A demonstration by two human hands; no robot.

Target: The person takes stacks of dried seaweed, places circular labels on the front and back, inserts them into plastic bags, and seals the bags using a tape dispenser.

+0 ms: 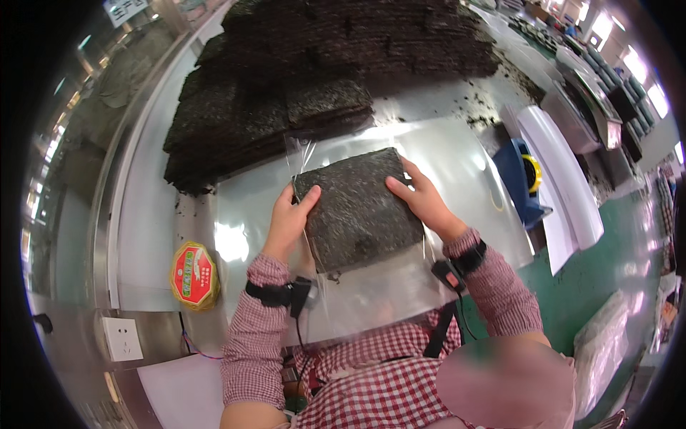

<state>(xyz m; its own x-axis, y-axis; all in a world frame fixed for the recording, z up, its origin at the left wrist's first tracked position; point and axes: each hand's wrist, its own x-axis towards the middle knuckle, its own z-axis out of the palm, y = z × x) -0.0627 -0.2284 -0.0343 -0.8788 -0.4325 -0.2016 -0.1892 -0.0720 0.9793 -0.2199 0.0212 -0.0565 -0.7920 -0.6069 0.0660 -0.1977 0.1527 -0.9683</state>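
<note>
A bundle of dried seaweed sheets (359, 209), dark green and roughly square, is held above the shiny work surface in front of me. My left hand (289, 222) grips its left edge, thumb on top. On the opposite edge, my right hand (426, 201) holds it the same way. Clear plastic film, apparently a bag (370, 292), shows around the bundle and extends below it towards my apron; whether the sheets are fully inside it, I cannot tell. Beyond the hands rise tall stacks of the same seaweed (241, 118).
At right stand a blue tape dispenser (512, 185) with a yellow roll and a large roll of plastic sheeting (568, 187). A round red-and-yellow package (194, 276) lies at left, above a wall socket (122, 339). Seaweed crumbs (485, 115) litter the metal table. Green floor (605, 241) shows at right.
</note>
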